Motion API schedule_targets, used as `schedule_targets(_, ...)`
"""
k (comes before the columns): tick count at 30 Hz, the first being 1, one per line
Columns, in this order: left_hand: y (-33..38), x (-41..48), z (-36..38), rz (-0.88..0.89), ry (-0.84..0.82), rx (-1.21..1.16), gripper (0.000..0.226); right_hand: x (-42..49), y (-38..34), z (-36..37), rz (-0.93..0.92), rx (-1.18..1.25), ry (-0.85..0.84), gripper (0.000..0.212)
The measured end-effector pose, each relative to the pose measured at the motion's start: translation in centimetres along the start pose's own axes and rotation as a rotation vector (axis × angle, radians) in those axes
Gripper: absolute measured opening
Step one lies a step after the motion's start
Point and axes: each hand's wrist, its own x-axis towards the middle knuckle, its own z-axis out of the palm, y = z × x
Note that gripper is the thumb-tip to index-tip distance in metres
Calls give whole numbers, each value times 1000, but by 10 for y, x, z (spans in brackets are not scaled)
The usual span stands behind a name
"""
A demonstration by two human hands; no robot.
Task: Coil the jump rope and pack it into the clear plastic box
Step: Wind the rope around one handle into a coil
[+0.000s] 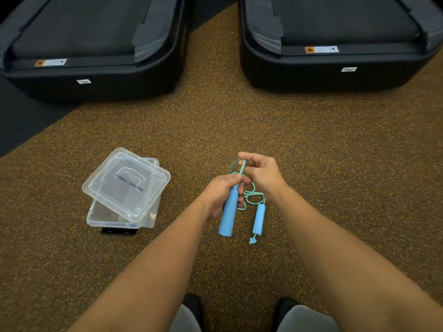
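Treadmill labels point(50, 62) are too small to read. Left hand point(221, 195) clamps a blue foam handle point(229, 213); right hand point(262, 173) pinches the teal braided cord point(242, 167).

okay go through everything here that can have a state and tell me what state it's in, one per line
left hand: shut on the big blue handle
right hand: pinching the rope
rope: partly looped, not packed
second handle: dangling free
clear box: on the floor, nothing visible inside
lid: resting askew on the box, not latched

Two hands: left hand point(221, 192), right hand point(262, 174). One jump rope point(249, 195), two blue handles. One clear plastic box point(117, 218), one lid point(125, 184). Two treadmills: left treadmill point(91, 49), right treadmill point(335, 41).
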Motion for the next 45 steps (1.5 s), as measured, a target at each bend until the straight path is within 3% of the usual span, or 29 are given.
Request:
schedule_targets(5, 4, -4, 4, -8, -36, 4, 15, 1, 3, -1, -48, -77, 14, 27)
schedule_targets(12, 7, -7, 5, -6, -23, 18, 37, -4, 0, 0, -112, -255, 10, 22)
schedule_targets(17, 4, -6, 3, -16, -18, 11, 38, 0, 5, 0, -259, -485, 69, 40)
schedule_targets(19, 5, -6, 2, -18, -21, 13, 40, 0, 5, 0, -218, -457, 32, 42)
schedule_targets(23, 8, -9, 2, -19, -35, 32, 42, -1, -2, 5, -114, -318, -41, 28)
schedule_targets(27, 11, -11, 2, -48, -59, 31, 40, -4, -14, 6, -168, -354, -70, 15)
schedule_targets(39, 13, -13, 7, -135, -291, 53, 51, 0, -25, 2, -196, -408, -47, 22)
schedule_targets(45, 11, -14, 6, -128, -365, -63, 49, 0, -23, -1, -196, -361, -28, 22)
